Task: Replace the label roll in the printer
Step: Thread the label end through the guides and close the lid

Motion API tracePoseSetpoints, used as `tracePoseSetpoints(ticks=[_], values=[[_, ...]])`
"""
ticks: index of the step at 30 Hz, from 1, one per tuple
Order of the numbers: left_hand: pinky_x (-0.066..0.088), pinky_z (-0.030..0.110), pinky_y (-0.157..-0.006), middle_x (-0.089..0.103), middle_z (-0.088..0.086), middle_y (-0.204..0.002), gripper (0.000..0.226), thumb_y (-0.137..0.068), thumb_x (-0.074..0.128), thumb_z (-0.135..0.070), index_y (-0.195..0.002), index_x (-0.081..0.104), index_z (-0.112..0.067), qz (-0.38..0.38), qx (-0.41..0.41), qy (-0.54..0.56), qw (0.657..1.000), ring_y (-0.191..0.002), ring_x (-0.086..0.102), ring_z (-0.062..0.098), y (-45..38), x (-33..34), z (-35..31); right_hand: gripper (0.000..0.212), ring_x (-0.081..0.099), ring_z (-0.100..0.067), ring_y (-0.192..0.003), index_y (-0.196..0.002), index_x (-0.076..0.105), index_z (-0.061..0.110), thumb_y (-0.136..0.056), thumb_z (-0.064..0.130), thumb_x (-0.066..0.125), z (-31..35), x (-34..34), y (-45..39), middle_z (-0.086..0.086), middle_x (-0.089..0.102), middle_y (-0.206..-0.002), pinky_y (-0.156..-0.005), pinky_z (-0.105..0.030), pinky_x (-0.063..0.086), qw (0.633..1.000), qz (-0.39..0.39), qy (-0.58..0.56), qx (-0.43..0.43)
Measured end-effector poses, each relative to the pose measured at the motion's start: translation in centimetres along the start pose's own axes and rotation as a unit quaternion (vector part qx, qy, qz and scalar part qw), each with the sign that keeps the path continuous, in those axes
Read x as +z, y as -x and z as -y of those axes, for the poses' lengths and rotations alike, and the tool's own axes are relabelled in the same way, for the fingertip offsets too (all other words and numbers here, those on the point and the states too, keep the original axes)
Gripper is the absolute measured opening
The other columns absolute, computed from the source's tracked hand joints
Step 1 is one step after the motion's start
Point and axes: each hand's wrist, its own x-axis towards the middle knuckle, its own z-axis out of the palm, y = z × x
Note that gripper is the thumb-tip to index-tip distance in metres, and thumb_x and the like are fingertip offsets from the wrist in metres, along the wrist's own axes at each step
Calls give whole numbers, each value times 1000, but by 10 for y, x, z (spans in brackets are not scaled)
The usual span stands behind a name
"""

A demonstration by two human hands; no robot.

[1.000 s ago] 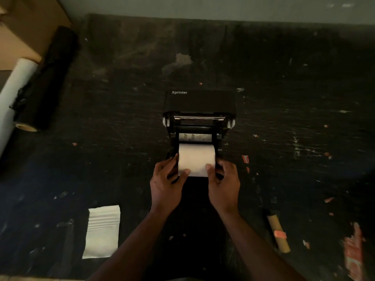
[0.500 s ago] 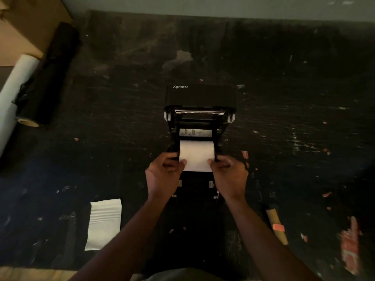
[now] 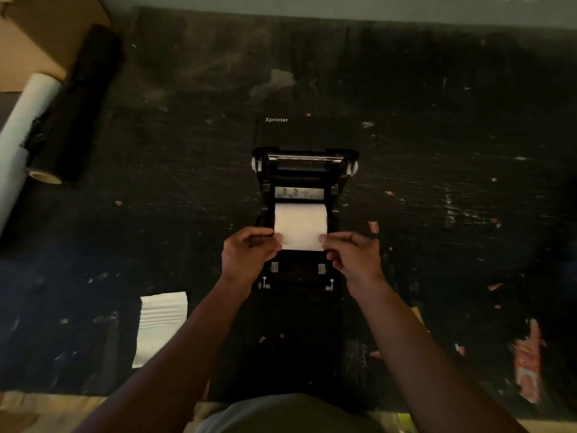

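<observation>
Head view: you've got the printer (image 3: 307, 195) lid swung fully back, so the bay is exposed and both hands can work from the front. Label roll (image 3: 300, 220) sits in the bay between the side holders, just beyond your fingertips, with its loose end pulled toward you. Left hand (image 3: 248, 254) pinches the near-left corner of that end, right hand (image 3: 352, 256) the near-right corner; fingers on both are closed on the paper, thumbs on top. Holding both corners keeps the web square and flat, which I'd guess is so it feeds straight. The two pale guide tabs (image 3: 321, 268) sit just below your knuckles, nearer you than the paper edge, so the end hasn't reached them. Likely next: draw it through evenly; uneven pull would skew it. White bag (image 3: 162, 326) lies well left of your left wrist, out of the way. Lighting is dim, so I can't tell how the core seats.
</observation>
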Motion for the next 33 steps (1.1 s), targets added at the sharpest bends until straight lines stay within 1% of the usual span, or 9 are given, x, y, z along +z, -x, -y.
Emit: tracePoseSetpoints(ticks=[6,8,11,14,17,21,25,29,33], values=[[60,18,-64,84,-1,-85,27,-76,92,-22,-99,77,-18,26,-18,-71,997,-80,81,12,-9,-13,4,13,63,-1,-52,-84,81,19,-75,16,90,-4,-6,-2,3,80,-75,-53,-16,50,993,12,114,-34],[60,19,-62,83,-2,-80,21,-75,94,-23,-91,80,-21,35,-23,-116,992,-74,80,10,-12,-16,5,12,69,-3,-64,-84,81,21,-76,19,90,-8,-7,-4,4,80,-81,-67,-23,55,985,4,163,-63],[65,29,-71,81,2,-72,12,-77,92,-21,-82,81,-23,60,-7,-187,980,-69,76,12,-17,-20,7,11,73,-5,-84,-76,82,27,-74,24,91,-13,-8,-5,9,80,-84,-84,-25,54,970,-4,223,-94],[54,13,-62,74,-13,-58,10,-80,90,-27,-84,81,-29,79,54,-278,956,-57,69,-4,-20,-21,6,17,73,-5,-84,-68,79,32,-71,24,93,-17,-8,-8,13,78,-79,-86,-27,56,965,-1,243,-95],[45,2,-62,69,-27,-70,10,-82,88,-32,-87,80,-35,100,83,-350,928,-62,65,-19,-22,-22,3,19,71,2,-79,-66,77,36,-71,27,94,-20,-8,-11,19,75,-74,-85,-25,57,959,-2,264,-101],[45,8,-68,71,-24,-78,12,-78,89,-34,-81,78,-38,115,82,-393,908,-72,66,-11,-30,-22,-3,22,71,0,-84,-63,76,37,-71,28,93,-18,-8,-14,20,74,-75,-87,-27,57,954,2,286,-91],[44,13,-73,71,-25,-76,16,-76,91,-32,-75,77,-39,178,50,-435,881,-69,67,-12,-42,-23,-15,21,73,-13,-95,-64,77,36,-70,24,93,-6,-11,-20,6,80,-87,-95,-31,55,939,50,333,-74],[50,29,-92,75,-11,-84,14,-76,91,-32,-75,77,-31,217,29,-497,840,-91,69,11,-51,-16,-28,13,74,-22,-99,-82,84,23,-72,25,91,4,-11,-22,-4,82,-98,-97,-38,56,899,87,417,-103],[54,36,-96,79,4,-104,19,-81,88,-29,-92,82,-15,234,9,-553,800,-105,70,23,-53,-5,-41,12,74,-19,-97,-77,83,25,-69,24,93,7,-15,-25,-1,81,-92,-95,-34,56,912,105,389,-75]])
